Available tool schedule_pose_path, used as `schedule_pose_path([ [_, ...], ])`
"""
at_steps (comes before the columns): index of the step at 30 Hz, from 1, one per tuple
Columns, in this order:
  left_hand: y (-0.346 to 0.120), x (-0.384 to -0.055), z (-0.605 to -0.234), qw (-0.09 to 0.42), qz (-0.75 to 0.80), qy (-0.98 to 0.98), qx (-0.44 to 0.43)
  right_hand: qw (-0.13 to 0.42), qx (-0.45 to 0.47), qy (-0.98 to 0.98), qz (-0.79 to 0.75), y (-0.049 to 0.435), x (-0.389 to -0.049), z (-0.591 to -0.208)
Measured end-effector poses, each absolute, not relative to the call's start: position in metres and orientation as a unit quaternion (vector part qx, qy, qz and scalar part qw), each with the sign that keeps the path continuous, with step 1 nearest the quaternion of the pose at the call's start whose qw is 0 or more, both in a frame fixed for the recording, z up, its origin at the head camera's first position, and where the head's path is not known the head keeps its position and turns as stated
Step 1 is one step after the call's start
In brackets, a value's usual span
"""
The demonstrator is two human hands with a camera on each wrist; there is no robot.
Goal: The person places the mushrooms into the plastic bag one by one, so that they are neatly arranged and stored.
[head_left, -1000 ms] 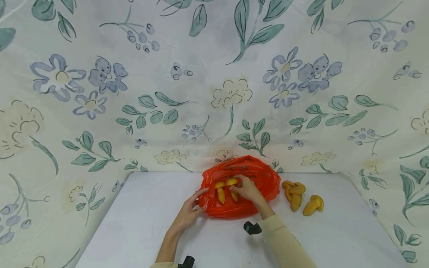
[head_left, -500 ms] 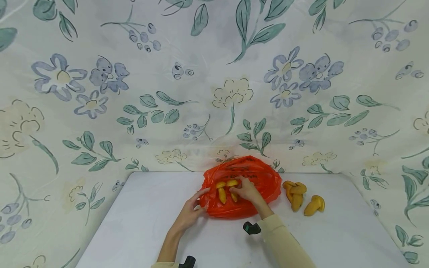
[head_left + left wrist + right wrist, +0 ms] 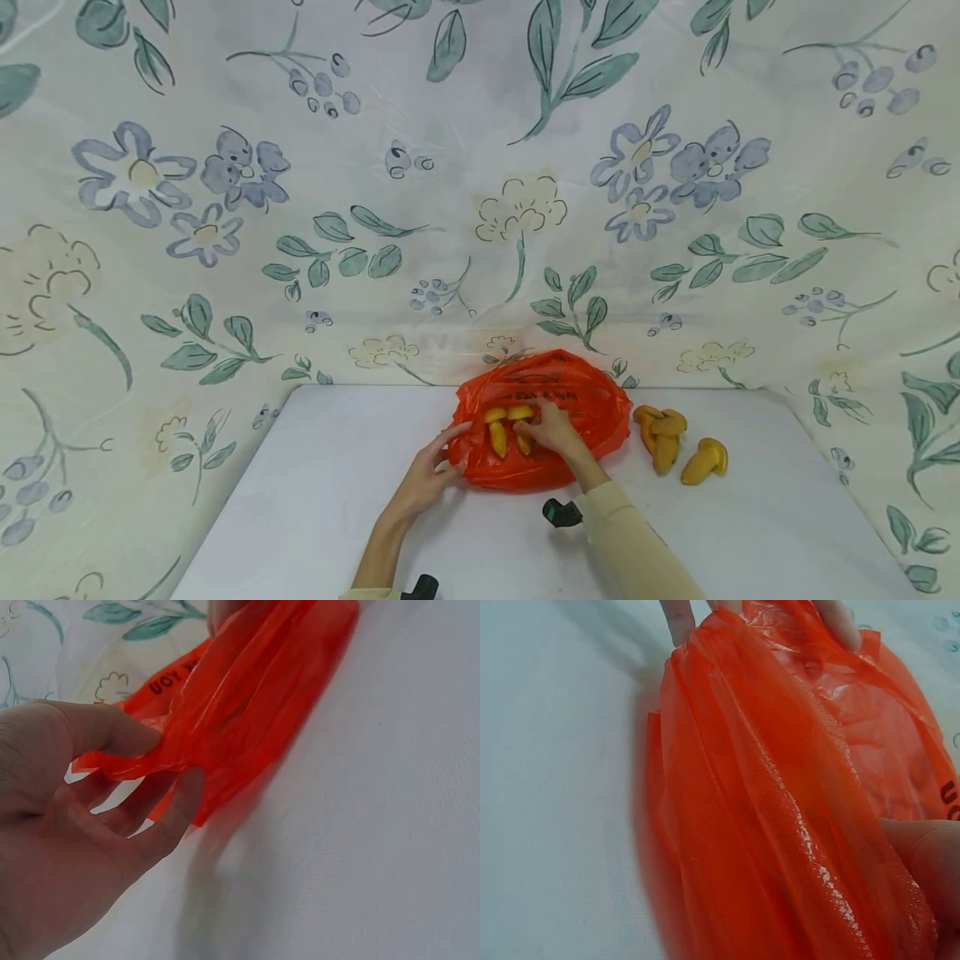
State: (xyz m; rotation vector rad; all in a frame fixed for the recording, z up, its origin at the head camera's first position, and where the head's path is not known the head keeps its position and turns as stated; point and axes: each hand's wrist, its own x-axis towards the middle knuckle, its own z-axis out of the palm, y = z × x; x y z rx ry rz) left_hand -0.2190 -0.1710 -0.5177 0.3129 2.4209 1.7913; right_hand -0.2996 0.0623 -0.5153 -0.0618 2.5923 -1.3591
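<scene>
Floral cloth (image 3: 450,125) rises behind the white table (image 3: 322,467). The red bag (image 3: 600,404) lies near the middle of its back edge, white surface stretching to the left edge. The left wrist view shows the left hand (image 3: 426,479) pinching the bag's rim; only the head view clearly shows the right hand (image 3: 555,428) pinching one mushroom (image 3: 521,412) inside, beside another mushroom (image 3: 498,437). Clustered mushrooms (image 3: 663,442) and a lone mushroom (image 3: 701,463) lie toward the back-right corner.
</scene>
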Motion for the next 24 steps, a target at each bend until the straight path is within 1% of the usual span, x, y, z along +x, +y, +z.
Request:
schedule_pose_path([
  [8,-0.1711,-0.2196,-0.5203,0.055,0.585,0.803,0.100,0.095,-0.018,0.885,-0.455,0.0618,-0.2995,-0.5176],
  [24,-0.1703,-0.2186,-0.5209,0.059,0.584,0.804,0.090,0.103,-0.013,0.887,-0.450,0.0620,-0.2974,-0.5154],
])
